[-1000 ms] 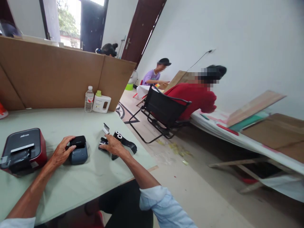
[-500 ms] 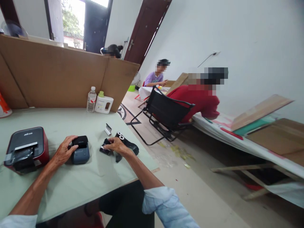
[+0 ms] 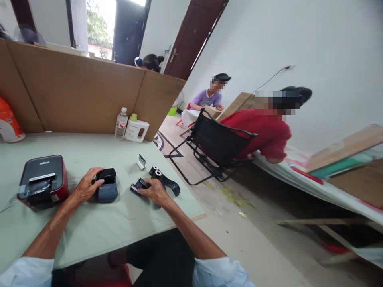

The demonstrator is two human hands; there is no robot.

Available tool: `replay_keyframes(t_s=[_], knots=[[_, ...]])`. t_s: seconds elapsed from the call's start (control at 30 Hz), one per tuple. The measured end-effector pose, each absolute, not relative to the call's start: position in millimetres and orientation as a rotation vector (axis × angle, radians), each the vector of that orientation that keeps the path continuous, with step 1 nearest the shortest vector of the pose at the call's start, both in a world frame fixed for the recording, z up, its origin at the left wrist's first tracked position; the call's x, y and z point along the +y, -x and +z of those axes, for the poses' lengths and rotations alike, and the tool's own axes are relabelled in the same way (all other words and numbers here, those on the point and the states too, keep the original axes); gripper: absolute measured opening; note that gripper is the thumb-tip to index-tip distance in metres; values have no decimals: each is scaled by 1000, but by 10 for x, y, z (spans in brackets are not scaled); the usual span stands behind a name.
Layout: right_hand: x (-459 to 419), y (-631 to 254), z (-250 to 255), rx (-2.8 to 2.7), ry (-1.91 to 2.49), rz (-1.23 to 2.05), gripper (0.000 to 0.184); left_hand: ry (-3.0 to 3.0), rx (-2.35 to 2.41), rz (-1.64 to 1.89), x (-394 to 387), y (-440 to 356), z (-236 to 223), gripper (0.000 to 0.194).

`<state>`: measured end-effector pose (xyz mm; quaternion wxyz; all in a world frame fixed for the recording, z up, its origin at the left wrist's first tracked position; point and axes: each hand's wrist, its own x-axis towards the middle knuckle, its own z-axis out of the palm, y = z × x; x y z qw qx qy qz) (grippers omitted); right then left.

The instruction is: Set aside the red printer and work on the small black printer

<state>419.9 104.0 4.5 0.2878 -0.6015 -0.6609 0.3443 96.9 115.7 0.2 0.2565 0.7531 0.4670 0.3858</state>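
My left hand [image 3: 87, 186] grips the left side of a small dark blue-grey device [image 3: 107, 193], which looks like a portable label printer. Its black lid [image 3: 107, 174] is raised, and my thumb presses near the lid. Over on the right, my right hand [image 3: 156, 192] pinches a small black open cartridge-like case [image 3: 139, 185] just above or on the table; I cannot tell if it touches. A black ribbon [image 3: 171, 185] with two white-cored rolls [image 3: 156, 171] lies beside that hand, partly hidden by it. Behind them rests a small silver-white piece [image 3: 141, 162].
A black and red printer [image 3: 43, 181] stands on the pale green table [image 3: 89, 231] at left. A water bottle [image 3: 121, 124], a white jug [image 3: 137, 129] and an orange container [image 3: 9, 121] stand before a cardboard screen [image 3: 80, 87]. Several people sit nearby; a black folding chair [image 3: 220, 143] is at right.
The view has shifted, so the table things appear farther right. My right hand has turned the black case slightly, showing more of its inside. My left hand keeps its hold on the small device.
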Motion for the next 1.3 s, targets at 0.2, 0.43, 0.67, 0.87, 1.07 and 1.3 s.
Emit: replay_keyframes(t_s=[0.2, 0.43, 0.67, 0.87, 1.07, 1.3], knots=[[907, -4136, -50, -1815, 1594, 724, 20, -2051, 1236, 1013, 1164, -918, -24, 46], [867, -4141, -105, -1813, 1573, 714, 29, -2028, 1235, 1027, 1180, -927, -54, 46], [769, -3873, 199, -1826, 1333, 595, 17, -1992, 1259, 1019, 1169, -934, 3, 47], [825, -3423, 258, -2056, 1022, 393, 20, -1928, 1301, 1014, 1205, -941, 34, 51], [977, -3243, 174, -2322, 1078, 183, 33, -1901, 1309, 1028, 1240, -938, 37, 52], [1033, -3155, 142, -2478, 1126, 40, 35, -1901, 1352, 1006, 1274, -946, 12, 53]])
